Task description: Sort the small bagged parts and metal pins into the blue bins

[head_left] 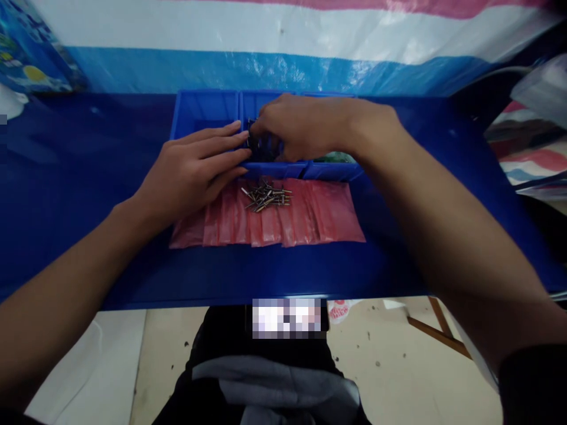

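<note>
My right hand (290, 127) reaches down into the middle blue bin (274, 170), its fingers curled among small dark pieces (263, 147). Whether they pinch one I cannot make out. Stretched out flat, my left hand (204, 159) rests over the front edge of the left blue bin (206, 106), fingertips at the divider by the middle bin. In front of the bins lies a row of overlapping pink plastic bags (332, 212). A loose pile of thin metal pins, like rivets (268, 196), sits on top of them.
Under my right wrist, the right blue bin (332, 171) holds something greenish in clear plastic (335, 157). The bins stand on a blue table (212, 277) against a striped plastic sheet (177, 65). A blurred-out phone-like screen (286, 319) lies at my lap.
</note>
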Tool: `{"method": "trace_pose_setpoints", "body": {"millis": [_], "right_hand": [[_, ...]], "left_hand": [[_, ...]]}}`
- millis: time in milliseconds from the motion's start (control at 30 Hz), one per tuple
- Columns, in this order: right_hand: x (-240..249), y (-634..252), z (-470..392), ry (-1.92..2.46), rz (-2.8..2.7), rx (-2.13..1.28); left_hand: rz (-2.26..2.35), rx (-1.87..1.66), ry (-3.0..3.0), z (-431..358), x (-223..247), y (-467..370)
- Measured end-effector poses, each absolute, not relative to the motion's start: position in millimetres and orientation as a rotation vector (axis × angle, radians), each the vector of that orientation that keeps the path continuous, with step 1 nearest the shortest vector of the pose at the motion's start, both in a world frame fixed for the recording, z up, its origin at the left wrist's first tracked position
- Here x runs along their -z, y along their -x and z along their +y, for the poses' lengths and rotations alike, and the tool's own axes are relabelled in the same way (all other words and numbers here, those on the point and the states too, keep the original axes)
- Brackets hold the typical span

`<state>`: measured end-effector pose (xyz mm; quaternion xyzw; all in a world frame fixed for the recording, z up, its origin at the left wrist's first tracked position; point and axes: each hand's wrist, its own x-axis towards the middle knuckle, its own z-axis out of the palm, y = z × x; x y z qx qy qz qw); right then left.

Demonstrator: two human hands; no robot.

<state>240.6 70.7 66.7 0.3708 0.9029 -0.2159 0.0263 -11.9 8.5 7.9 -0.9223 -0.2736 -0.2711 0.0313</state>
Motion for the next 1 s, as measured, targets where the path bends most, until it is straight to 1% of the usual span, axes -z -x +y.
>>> {"method": "trace_pose_setpoints", "body": {"millis": [67, 133, 233, 367, 567, 700, 833, 1000], "right_hand": [[-66.9, -237.9, 69.4, -1.039, 2.802, 0.444], [-70.0, -237.1, 66.9, -0.96, 2.815, 0.35], [-74.3, -238.7, 65.2, -0.939, 2.842, 0.379], [-81.9, -245.9, 67.3, -0.981, 2.911, 0.413], [-116.8, -257.2, 51.3, -1.075, 2.988, 0.357], [-129.6, -251.0, 33.9, -0.984, 2.866, 0.491], [-118.7, -237.3, 30.5, -0.757, 2.791, 0.645], [-118.5, -233.8, 29.1, -0.734, 2.819, 0.693]], "left_hand": [[-0.809, 0.819, 2.788, 8.6, -6.6, 12.0], [-0.804, 0.79, 2.766, 8.2, -5.9, 12.1], [-0.846, 0.773, 2.795, 7.2, -6.4, 12.2], [-0.851, 0.838, 2.858, 6.6, -8.1, 12.0], [-0.802, 0.83, 2.787, 6.2, -6.2, 9.9], [-0.755, 0.835, 2.754, 6.4, -6.0, 9.7], [-0.686, 0.804, 2.723, 6.9, -7.8, 10.4], [-0.739, 0.785, 2.735, 6.3, -8.6, 9.8]]}}
